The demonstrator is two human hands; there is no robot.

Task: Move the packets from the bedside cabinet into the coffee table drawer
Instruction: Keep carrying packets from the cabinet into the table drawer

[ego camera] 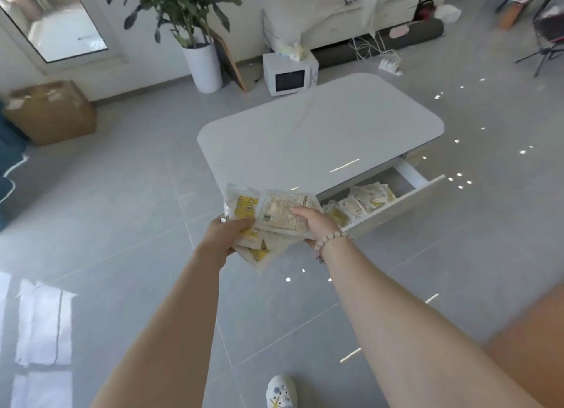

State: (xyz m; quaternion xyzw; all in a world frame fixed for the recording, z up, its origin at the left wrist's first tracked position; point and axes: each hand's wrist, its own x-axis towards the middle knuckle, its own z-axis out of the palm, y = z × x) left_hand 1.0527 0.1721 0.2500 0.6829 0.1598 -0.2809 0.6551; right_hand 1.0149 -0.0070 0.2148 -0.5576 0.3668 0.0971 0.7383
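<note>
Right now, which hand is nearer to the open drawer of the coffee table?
The right hand. It holds the right side of the bundle of packets, just beside the near end of the open drawer. The left hand grips the bundle's left side, farther from it.

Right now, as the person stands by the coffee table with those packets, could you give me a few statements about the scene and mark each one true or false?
1. The coffee table drawer is shut. False: it is pulled open.
2. Both hands hold a stack of packets, the left hand at its left edge and the right hand on top of its right side. True.
3. The drawer is empty. False: packets in the drawer already lie there.
4. The coffee table top carries a microwave. False: the microwave stands on the floor beyond it.
5. The right wrist wears a bead bracelet. True.
</note>
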